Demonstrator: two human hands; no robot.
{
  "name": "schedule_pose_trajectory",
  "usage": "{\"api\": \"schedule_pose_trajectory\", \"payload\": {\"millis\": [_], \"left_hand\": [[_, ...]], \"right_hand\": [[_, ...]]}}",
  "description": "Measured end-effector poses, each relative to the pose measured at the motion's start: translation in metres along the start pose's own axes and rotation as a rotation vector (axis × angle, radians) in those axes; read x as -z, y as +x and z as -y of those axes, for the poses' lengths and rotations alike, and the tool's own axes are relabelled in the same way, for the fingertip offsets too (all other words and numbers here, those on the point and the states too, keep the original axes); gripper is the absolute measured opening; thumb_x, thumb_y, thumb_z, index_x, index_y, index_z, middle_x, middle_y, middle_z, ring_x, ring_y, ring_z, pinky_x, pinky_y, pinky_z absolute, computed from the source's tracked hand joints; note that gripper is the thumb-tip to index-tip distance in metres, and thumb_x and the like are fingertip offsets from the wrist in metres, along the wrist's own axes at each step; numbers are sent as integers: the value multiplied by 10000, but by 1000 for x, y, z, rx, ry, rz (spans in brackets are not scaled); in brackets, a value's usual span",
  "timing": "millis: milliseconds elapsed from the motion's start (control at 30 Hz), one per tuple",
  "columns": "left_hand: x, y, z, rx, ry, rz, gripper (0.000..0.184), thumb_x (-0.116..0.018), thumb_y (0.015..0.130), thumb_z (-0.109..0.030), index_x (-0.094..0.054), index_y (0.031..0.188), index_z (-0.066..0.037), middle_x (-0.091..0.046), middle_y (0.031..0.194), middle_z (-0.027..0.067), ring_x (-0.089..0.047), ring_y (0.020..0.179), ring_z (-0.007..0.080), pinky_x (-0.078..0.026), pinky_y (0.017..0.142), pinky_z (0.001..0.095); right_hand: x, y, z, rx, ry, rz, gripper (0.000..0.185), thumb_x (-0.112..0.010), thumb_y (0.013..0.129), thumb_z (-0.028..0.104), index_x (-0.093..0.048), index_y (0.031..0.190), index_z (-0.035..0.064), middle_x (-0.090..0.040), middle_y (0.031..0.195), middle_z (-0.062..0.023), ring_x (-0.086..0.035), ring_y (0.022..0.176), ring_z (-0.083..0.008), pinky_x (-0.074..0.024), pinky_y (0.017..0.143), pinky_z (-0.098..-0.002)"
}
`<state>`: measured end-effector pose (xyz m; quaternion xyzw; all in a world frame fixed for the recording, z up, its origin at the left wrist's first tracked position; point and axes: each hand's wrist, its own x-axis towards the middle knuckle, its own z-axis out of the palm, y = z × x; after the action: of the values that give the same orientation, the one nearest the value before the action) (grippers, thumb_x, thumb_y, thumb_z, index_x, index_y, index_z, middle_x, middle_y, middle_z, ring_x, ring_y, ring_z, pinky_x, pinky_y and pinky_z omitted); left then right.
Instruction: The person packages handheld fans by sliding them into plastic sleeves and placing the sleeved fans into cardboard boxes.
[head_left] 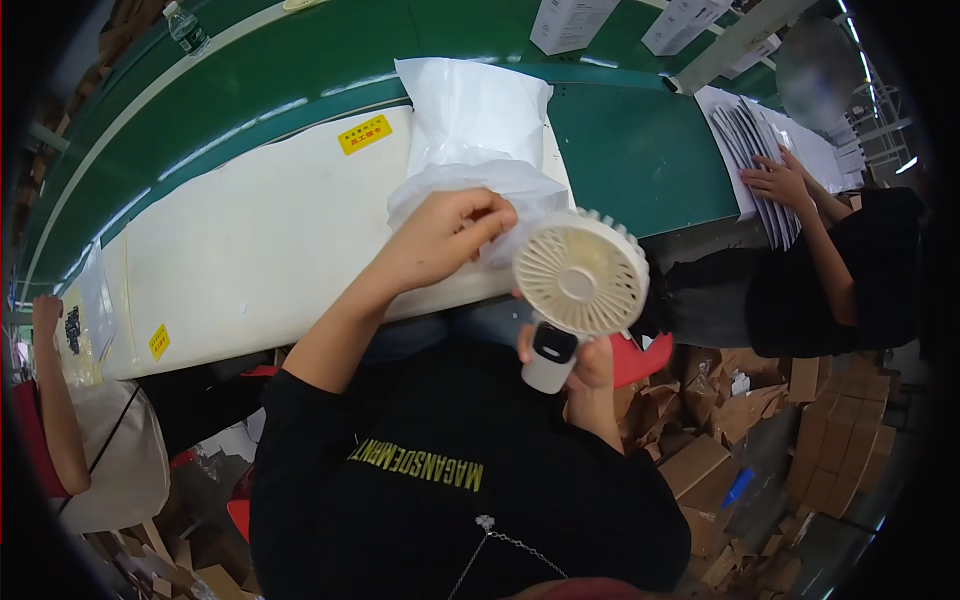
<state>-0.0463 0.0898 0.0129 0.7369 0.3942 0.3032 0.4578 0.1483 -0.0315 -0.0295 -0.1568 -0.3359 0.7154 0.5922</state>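
A white handheld fan (581,282) with a round slatted grille and a short handle is gripped in my right hand (592,366), at the table's front edge. Its handle carries a dark panel. Over a crumpled translucent plastic bag (420,188) is my left hand (455,228), fingers curled toward the thumb. Whether those fingertips pinch the film is hidden. Behind the crumpled bag lies a larger, flatter white plastic bag (475,110) on the table.
The pale table (260,220) bears yellow labels (365,134). A green surface (640,160) adjoins it. On the right, a co-worker's hands (775,183) touch stacked flat sheets (750,150). Another person's arm (62,400) shows at left. Cardboard boxes (840,440) crowd the floor behind.
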Motion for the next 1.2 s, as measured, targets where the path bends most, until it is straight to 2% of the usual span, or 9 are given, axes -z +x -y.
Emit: {"api": "schedule_pose_trajectory", "payload": {"millis": [200,233,300,400,500,600,700,800,1200], "left_hand": [[4,-7,-11,164,-693,-188,162,-553,895,-112,-626,1012,-27,-587,738,68,-545,650,132,-424,550,234],[7,-7,-12,171,-728,-318,152,-556,891,-98,-626,1012,-39,-574,732,59,-537,646,126,-416,537,229],[-12,-26,-16,-414,-25,-498,117,-590,862,-55,-620,975,-60,-564,744,55,-540,647,128,-421,545,231],[-48,-40,-27,-945,357,-265,184,-638,822,-22,-595,996,-65,-576,807,70,-548,664,136,-429,561,232],[-82,-46,-6,-639,203,-419,402,-674,799,-2,-518,1168,-41,-602,935,91,-593,767,159,-462,605,248],[-96,-63,2,119,-850,-64,559,-657,813,24,-395,1305,-26,-602,1052,121,-612,895,185,-497,698,275],[-86,-66,-2,41,-823,-266,616,-653,824,21,-325,1345,0,-597,1088,139,-610,939,193,-502,751,280],[-67,-56,7,-116,-630,-349,588,-639,825,34,-332,1326,18,-579,1149,125,-584,1034,177,-467,877,284],[-92,-67,-16,-191,-501,440,178,-687,783,-65,-601,927,-6,-641,713,121,-650,691,172,-502,633,272]], "right_hand": [[-15,26,5,-31,-243,-115,783,-701,806,131,-241,1424,-5,-488,1289,-184,-583,930,-261,-514,751,-351],[-18,29,14,135,-759,-80,751,-683,811,102,-258,1421,-9,-482,1304,-179,-583,933,-257,-508,764,-342],[-23,31,26,473,-1791,-10,693,-649,822,44,-293,1414,-15,-469,1333,-170,-583,940,-248,-496,791,-324],[-27,37,8,557,-1434,-266,581,-601,833,17,-375,1366,-26,-477,1332,-174,-568,989,-267,-470,844,-324],[-19,34,-1,535,-1112,-458,503,-570,853,13,-424,1333,-25,-493,1315,-185,-530,1075,-276,-425,916,-334],[-17,19,-12,360,-802,-619,449,-557,881,33,-442,1313,-11,-515,1280,-202,-470,1198,-277,-363,1005,-354],[-15,17,-8,81,-995,-552,416,-510,877,15,-466,1289,-27,-501,1290,-222,-401,1273,-321,-346,1019,-387],[9,-2,-22,461,-1578,-72,369,-532,864,22,-502,1231,-10,-513,1283,-222,-384,1290,-373,-334,1026,-451],[12,-36,16,1129,-2170,-432,588,-695,797,171,-401,1306,144,-480,1285,-223,-439,1224,-342,-245,1062,-574]]}}
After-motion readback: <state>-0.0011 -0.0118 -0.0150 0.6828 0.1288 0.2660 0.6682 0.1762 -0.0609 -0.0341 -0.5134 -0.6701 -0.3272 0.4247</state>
